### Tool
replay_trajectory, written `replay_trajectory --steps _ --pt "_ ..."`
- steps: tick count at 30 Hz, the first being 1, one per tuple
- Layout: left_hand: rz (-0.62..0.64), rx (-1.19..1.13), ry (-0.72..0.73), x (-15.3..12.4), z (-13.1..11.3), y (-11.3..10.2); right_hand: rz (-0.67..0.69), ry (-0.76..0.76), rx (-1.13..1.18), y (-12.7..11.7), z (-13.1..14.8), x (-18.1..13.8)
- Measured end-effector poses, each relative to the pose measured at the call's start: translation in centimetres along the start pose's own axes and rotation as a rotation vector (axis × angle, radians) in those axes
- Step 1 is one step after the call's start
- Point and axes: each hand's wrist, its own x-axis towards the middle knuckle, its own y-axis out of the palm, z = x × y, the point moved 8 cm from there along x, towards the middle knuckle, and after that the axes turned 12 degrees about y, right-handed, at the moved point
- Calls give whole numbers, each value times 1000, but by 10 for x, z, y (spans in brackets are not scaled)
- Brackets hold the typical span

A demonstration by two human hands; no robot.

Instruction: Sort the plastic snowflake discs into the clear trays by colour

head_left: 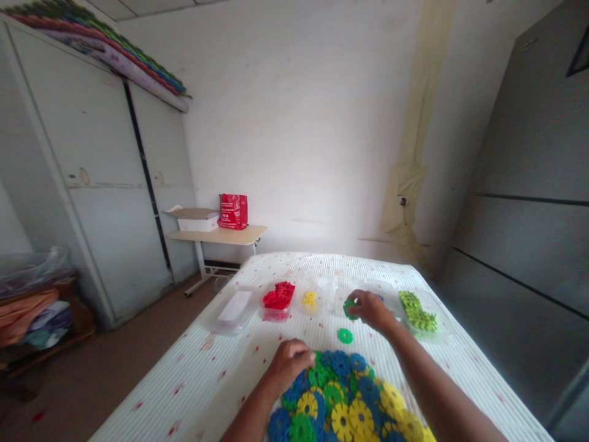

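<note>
A heap of notched plastic discs (340, 420) in blue, green and yellow lies at the table's near edge. My left hand (291, 363) is at the heap's far left side, fingers closed, with the fingertips at a green disc (318, 358). Farther forward, my right hand (372, 308) has its thumb and fingers around a green notched disc (350, 310), over a clear plastic tray (339, 287). It cannot be told whether more discs lie under that hand. A single green disc (345, 336) lies flat on the cloth between the heap and the tray.
Across the table stand clear trays with red pieces (278, 296), yellow pieces (310, 299) and light-green pieces (418, 312). A tray partly behind my right hand shows some blue. At left, a clear tray holds a white block (235, 306). A side table (248, 234) carries a red bag (233, 212).
</note>
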Motion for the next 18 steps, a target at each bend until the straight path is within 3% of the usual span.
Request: replay_trajectory --steps 5,9,18 --pt "-8 -1 -7 -1 0 -1 -157 38 -30 -20 7 22" --pt "-6 -12 -6 -1 2 0 -256 41 -71 -23 2 19" --pt "-2 -9 -14 0 2 1 -50 -50 -180 29 -18 -15"
